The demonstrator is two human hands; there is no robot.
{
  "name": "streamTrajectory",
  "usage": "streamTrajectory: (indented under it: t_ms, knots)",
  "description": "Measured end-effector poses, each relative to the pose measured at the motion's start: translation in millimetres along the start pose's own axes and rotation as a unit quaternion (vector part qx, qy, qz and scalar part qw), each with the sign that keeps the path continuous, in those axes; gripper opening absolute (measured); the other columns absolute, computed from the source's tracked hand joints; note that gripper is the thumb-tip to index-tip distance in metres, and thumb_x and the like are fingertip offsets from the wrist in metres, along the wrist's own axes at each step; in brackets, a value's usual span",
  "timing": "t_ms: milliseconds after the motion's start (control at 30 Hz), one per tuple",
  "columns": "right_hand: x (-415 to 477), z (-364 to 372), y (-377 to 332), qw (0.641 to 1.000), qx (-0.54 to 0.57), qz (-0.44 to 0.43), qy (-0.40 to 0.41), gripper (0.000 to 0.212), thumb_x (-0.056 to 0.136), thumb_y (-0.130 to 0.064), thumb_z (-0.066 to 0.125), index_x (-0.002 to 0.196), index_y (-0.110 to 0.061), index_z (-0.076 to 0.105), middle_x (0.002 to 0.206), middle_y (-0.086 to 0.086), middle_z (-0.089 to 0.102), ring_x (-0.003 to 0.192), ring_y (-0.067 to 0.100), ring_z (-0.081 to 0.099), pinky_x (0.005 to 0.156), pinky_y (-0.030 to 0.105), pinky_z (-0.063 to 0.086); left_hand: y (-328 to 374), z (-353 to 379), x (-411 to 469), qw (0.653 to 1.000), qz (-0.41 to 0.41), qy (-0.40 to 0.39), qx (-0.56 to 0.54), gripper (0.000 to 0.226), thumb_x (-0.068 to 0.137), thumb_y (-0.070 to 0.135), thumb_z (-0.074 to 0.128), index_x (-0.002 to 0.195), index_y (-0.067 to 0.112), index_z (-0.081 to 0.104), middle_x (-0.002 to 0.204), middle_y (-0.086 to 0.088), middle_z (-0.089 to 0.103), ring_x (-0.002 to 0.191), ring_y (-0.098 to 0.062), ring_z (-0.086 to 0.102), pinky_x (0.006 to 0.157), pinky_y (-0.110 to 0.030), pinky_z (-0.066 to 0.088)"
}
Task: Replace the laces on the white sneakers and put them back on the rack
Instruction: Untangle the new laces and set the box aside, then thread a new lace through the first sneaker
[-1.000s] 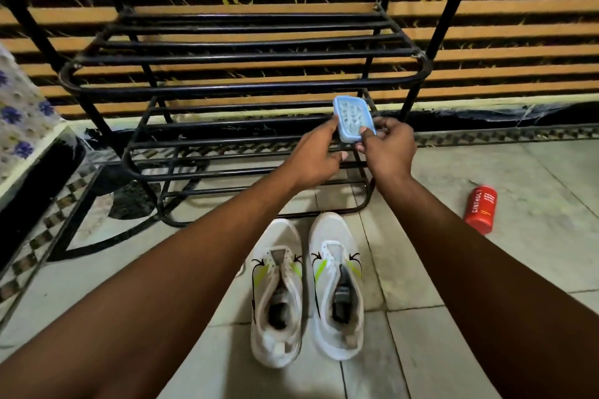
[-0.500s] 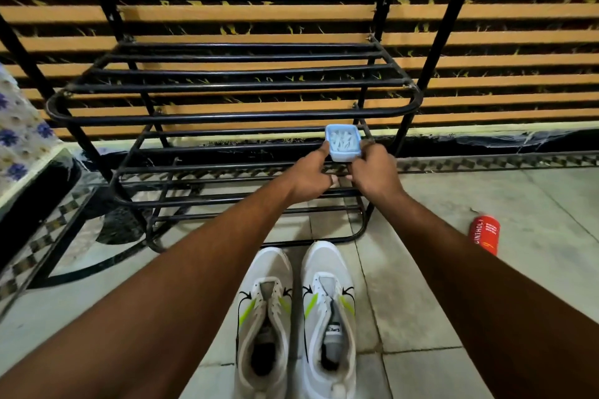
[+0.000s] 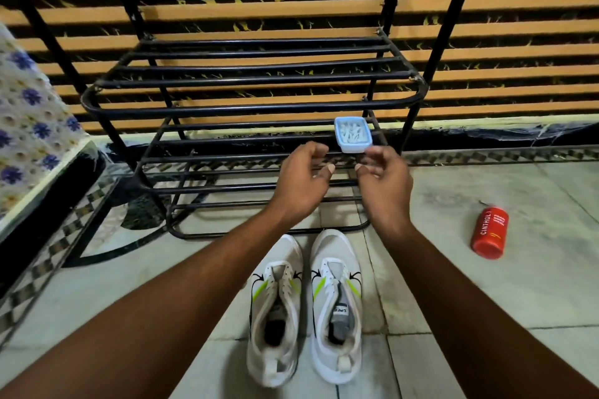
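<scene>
Two white sneakers with green stripes stand side by side on the tiled floor, the left one (image 3: 275, 311) and the right one (image 3: 337, 304), both without laces. In front of them is the black metal shoe rack (image 3: 252, 104). A small light-blue box (image 3: 352, 134) holding white pieces rests on the rack's lower shelf, at its right end. My left hand (image 3: 301, 178) and my right hand (image 3: 384, 175) hover just in front of the box with loosely curled fingers, holding nothing and apart from it.
A red Cinthol can (image 3: 489, 233) lies on the floor to the right. A bed edge with a flowered cover (image 3: 29, 126) juts in at the left. Behind the rack runs a striped orange wall (image 3: 502, 10).
Both hands set the blue box down on the rack's lower shelf and let go of it, then drew back a little toward me.
</scene>
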State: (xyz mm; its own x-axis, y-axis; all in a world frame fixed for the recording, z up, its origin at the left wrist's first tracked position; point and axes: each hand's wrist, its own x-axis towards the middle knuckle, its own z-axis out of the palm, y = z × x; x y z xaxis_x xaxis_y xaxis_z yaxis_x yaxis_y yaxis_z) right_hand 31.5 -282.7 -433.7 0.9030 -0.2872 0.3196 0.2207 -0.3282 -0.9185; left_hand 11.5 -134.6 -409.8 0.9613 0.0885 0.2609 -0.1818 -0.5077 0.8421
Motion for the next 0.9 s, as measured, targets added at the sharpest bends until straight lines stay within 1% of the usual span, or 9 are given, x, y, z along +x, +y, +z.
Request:
streamTrajectory:
  t_ms: [100,233,400,500,567,700,767,833,900]
  knots:
    - [-34.5,12.5,-4.6,0.994,0.103,0.033,-0.005,0.024,0.087,0.004,0.061,0.106,-0.009,0.066,0.094,0.006,0.070,0.081,0.008,0.066,0.078,0.021,0.054,-18.1,-19.1,-35.3,0.998,0.007,0.045,-0.041,0.018,0.097,0.013,0.068,0.114,0.013,0.067,0.112,0.005,0.070,0.103,-0.004,0.065,0.088,-0.027,0.057]
    - [-80.4,33.8,-6.3,0.988,0.137,0.056,-0.049,0.024,0.087,0.008,0.057,0.098,-0.012,0.065,0.088,0.006,0.069,0.076,0.010,0.063,0.072,0.018,0.050,-52.6,-42.1,-84.5,0.992,-0.037,0.107,-0.057,0.010,0.096,0.010,0.067,0.105,0.014,0.070,0.100,0.005,0.073,0.095,-0.007,0.068,0.079,-0.022,0.057]
    - [-134.1,58.5,2.0,0.982,0.092,0.046,-0.157,0.023,0.085,0.006,0.057,0.095,-0.012,0.069,0.086,0.003,0.070,0.072,0.009,0.061,0.069,0.019,0.047,-113.7,-65.7,-141.8,0.980,-0.145,0.133,-0.037,0.013,0.092,0.004,0.067,0.096,0.016,0.070,0.091,0.004,0.072,0.087,-0.010,0.069,0.079,-0.040,0.060]
    - [-154.1,71.2,1.7,0.972,0.030,0.013,-0.231,0.027,0.082,0.010,0.053,0.089,-0.009,0.070,0.079,0.002,0.070,0.068,0.002,0.061,0.065,0.016,0.045,-142.8,-85.7,-173.1,0.974,-0.180,0.138,0.010,0.008,0.084,0.009,0.068,0.086,0.017,0.069,0.083,0.004,0.070,0.077,-0.003,0.065,0.073,-0.031,0.051]
    - [-153.1,68.5,4.2,0.960,-0.012,-0.010,-0.278,0.026,0.083,0.010,0.053,0.090,-0.007,0.071,0.079,0.007,0.071,0.069,0.005,0.062,0.067,0.021,0.047,-153.7,-92.5,-180.3,0.965,-0.210,0.138,0.071,0.008,0.080,0.016,0.064,0.086,0.016,0.069,0.087,-0.001,0.069,0.081,-0.014,0.066,0.075,-0.030,0.050]
    - [-168.0,71.9,17.6,0.912,-0.127,-0.045,-0.386,0.020,0.086,-0.003,0.063,0.101,-0.012,0.072,0.088,-0.002,0.072,0.082,0.011,0.066,0.077,0.012,0.046,-192.4,-118.4,-197.5,0.931,-0.292,0.087,0.202,0.025,0.087,0.010,0.061,0.111,0.010,0.066,0.114,-0.014,0.057,0.105,-0.037,0.062,0.087,-0.044,0.053]
    - [-169.8,77.3,28.7,0.890,-0.165,-0.070,-0.418,0.020,0.086,-0.015,0.069,0.105,-0.017,0.072,0.095,-0.006,0.072,0.088,0.010,0.066,0.085,0.023,0.051,-204.7,-125.4,-196.4,0.907,-0.338,0.045,0.247,0.030,0.091,0.015,0.059,0.120,0.016,0.062,0.122,-0.013,0.050,0.113,-0.038,0.059,0.088,-0.050,0.054]
    - [-173.4,79.0,34.6,0.886,-0.166,-0.078,-0.425,0.025,0.082,-0.025,0.066,0.106,-0.019,0.072,0.100,-0.006,0.071,0.092,0.010,0.067,0.088,0.033,0.054,-214.1,-127.7,-193.1,0.893,-0.356,0.023,0.273,0.029,0.092,0.020,0.058,0.121,0.023,0.062,0.124,-0.009,0.047,0.115,-0.036,0.057,0.086,-0.052,0.054]
    - [-176.2,79.7,36.9,0.890,-0.161,-0.083,-0.419,0.027,0.079,-0.029,0.062,0.103,-0.019,0.072,0.100,-0.006,0.069,0.092,0.009,0.067,0.086,0.036,0.056,-219.6,-127.4,-188.4,0.891,-0.351,0.021,0.288,0.025,0.092,0.025,0.059,0.117,0.026,0.061,0.121,-0.006,0.047,0.113,-0.035,0.058,0.083,-0.050,0.054]
